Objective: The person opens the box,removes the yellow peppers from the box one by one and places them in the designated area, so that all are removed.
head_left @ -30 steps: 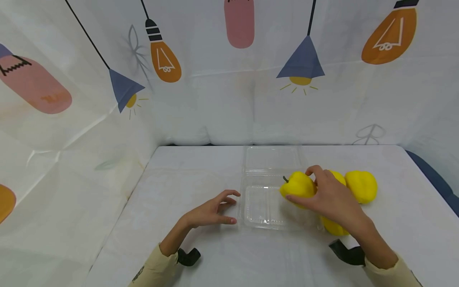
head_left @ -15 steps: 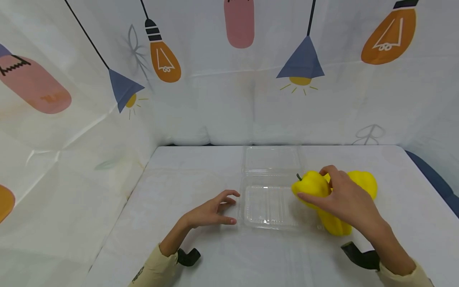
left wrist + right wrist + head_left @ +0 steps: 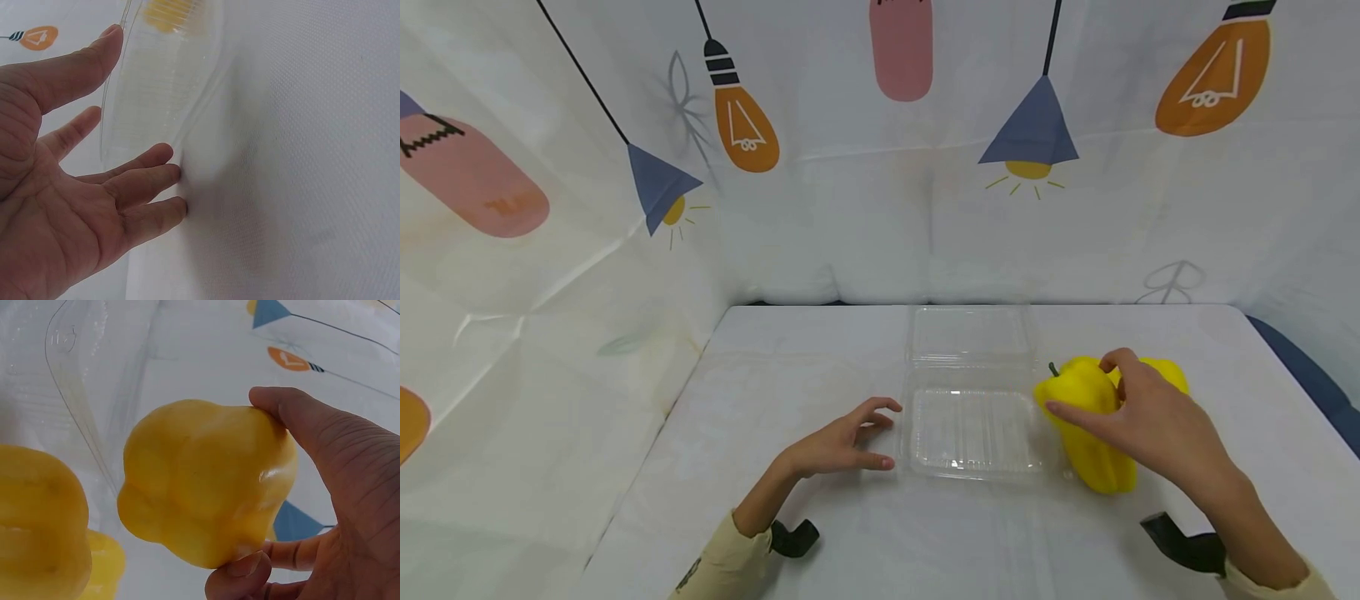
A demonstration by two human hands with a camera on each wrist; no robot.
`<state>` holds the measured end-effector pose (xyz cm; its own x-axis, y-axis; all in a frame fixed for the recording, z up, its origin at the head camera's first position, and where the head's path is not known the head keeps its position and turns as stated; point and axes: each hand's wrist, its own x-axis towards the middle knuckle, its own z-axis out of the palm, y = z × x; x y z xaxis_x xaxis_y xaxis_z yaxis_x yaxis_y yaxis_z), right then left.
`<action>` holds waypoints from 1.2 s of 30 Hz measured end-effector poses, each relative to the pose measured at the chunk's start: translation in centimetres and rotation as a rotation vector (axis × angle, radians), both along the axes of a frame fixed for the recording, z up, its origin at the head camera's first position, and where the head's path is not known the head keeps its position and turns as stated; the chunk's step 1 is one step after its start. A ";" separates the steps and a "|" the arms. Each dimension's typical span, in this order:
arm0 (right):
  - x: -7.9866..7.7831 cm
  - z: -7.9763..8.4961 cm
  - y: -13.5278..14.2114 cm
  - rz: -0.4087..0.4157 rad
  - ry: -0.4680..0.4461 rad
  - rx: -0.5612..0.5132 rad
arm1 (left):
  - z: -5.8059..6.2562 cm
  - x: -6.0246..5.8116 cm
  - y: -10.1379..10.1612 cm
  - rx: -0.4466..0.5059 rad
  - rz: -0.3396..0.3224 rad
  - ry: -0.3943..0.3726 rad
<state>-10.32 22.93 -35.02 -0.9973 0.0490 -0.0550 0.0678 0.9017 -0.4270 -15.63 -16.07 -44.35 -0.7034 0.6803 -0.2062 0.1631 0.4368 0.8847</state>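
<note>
My right hand (image 3: 1165, 429) holds a yellow bell pepper (image 3: 1078, 387) between thumb and fingers, its green stem pointing up and left. In the right wrist view the lobed underside of this bell pepper (image 3: 206, 481) faces the camera. A second yellow bell pepper (image 3: 1105, 467) lies just in front, partly covered by the held one. Behind the hand, another bell pepper (image 3: 1170, 373) shows only in part. My left hand (image 3: 842, 442) has its fingers apart and relaxed beside the left edge of a see-through plastic clamshell box (image 3: 973, 429); nothing is in its grasp (image 3: 94, 181).
The box's lid (image 3: 972, 333) lies folded back toward the wall. A white cloth covers the table (image 3: 820, 358). Behind and at the left hangs a white sheet (image 3: 850, 208) printed with lamps and bulbs. Both wrists carry black camera mounts (image 3: 795, 537).
My right hand has carried the bell pepper rightward, from over the right part of the box to beyond its right edge, near the other peppers. My left hand has stayed still.
</note>
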 end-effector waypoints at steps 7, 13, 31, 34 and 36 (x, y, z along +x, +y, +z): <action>0.5 0.0 1.2 -0.024 0.003 0.023 | 0.0 0.1 0.0 -0.011 0.006 0.004; 0.5 -0.1 2.4 -0.039 -0.021 0.040 | 0.0 0.1 0.0 -0.019 0.014 0.003; 1.1 -1.0 6.3 -0.129 -0.124 0.120 | -0.2 -0.1 0.1 -0.015 0.004 0.009; 1.2 -1.1 6.9 -0.130 -0.134 0.127 | -0.2 -0.1 0.1 -0.015 0.003 0.004; 1.3 -1.3 7.2 -0.138 -0.142 0.130 | -0.1 -0.1 0.1 -0.019 0.005 0.003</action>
